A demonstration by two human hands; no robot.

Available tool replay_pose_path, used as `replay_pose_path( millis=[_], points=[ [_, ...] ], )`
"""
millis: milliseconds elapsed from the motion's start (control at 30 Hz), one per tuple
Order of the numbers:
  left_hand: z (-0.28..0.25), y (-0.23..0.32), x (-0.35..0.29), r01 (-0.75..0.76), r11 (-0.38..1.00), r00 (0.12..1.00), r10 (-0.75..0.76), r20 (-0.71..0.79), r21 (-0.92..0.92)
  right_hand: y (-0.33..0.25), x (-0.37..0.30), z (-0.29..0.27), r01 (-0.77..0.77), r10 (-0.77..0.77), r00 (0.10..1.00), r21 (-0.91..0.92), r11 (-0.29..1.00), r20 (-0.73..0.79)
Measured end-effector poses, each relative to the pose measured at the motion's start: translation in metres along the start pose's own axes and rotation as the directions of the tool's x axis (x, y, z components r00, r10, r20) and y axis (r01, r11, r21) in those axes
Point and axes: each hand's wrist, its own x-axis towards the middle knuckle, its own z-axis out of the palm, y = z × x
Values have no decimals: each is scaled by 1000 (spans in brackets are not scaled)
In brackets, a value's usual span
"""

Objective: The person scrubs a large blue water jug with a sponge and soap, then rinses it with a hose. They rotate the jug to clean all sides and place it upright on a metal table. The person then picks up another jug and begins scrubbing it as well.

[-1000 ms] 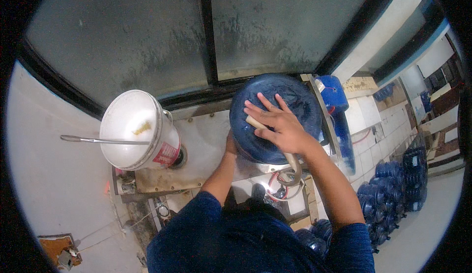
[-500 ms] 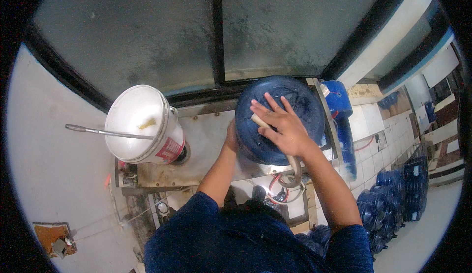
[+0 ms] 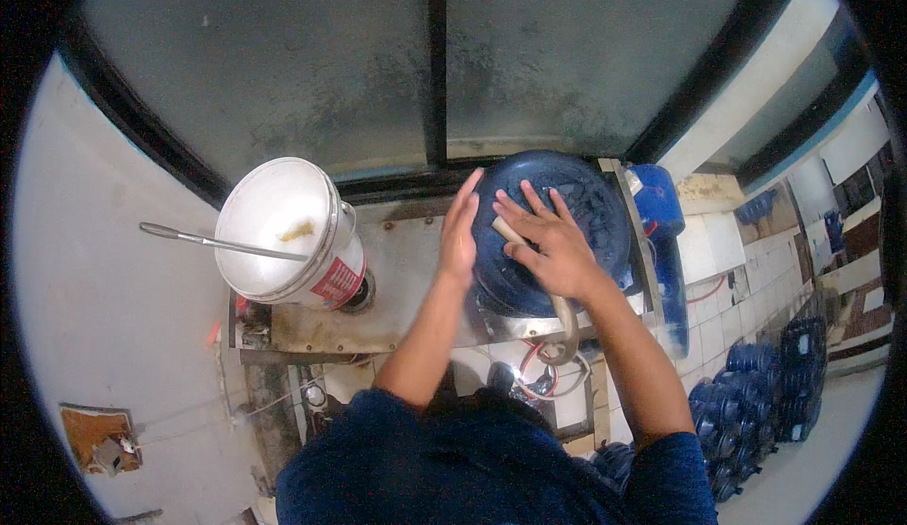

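Note:
A large dark-blue water jug (image 3: 605, 213) stands bottom-up on the metal counter, its round wet base facing me. My right hand (image 3: 553, 251) rests on that base with fingers spread, and a beige hose (image 3: 565, 322) is tucked under its palm and thumb. The hose's open end pokes out beside the thumb, and the rest curves down over the counter's front edge. Along the jug's left side, my left hand (image 3: 461, 241) is upright with fingers stretched out and nothing in it. Whether its palm touches the jug is hard to make out.
To the left stands a white lidded bucket (image 3: 274, 208) with a metal-handled tool (image 3: 222, 241) lying across its lid. The metal counter (image 3: 402, 270) backs onto a dark-framed window (image 3: 437, 81). A blue drum (image 3: 657, 199) is at right; several blue jugs (image 3: 746, 402) are stacked lower right.
My left hand has come up along the jug's left side, so its fingers now show. My right hand and the hose stay on the base. The whole view has shifted slightly.

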Motion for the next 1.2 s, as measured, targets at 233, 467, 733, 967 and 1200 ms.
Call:
replay_pose_path(
  millis=[233, 467, 733, 967, 1200],
  points=[
    [-62, -81, 65, 233, 970, 903, -192, 385, -63, -10, 2, 4, -28, 28, 1000, -7, 1000, 7],
    [-105, -222, -7, 370, 876, 929, -359, 92, -310, -9, -3, 7, 1, -4, 1000, -116, 993, -29],
    [-90, -219, 30, 550, 730, 834, -448, 323, -406, -3, -9, -5, 90, -93, 994, 38, 995, 63],
    [-106, -298, -66, 265, 840, 885, -406, -226, -473, -5, 28, 3, -184, 180, 983, -244, 952, -39],
    [-55, -152, -17, 361, 808, 881, -459, -113, -465, 10, 12, 1, -60, 59, 997, -10, 998, -54]
  ],
)
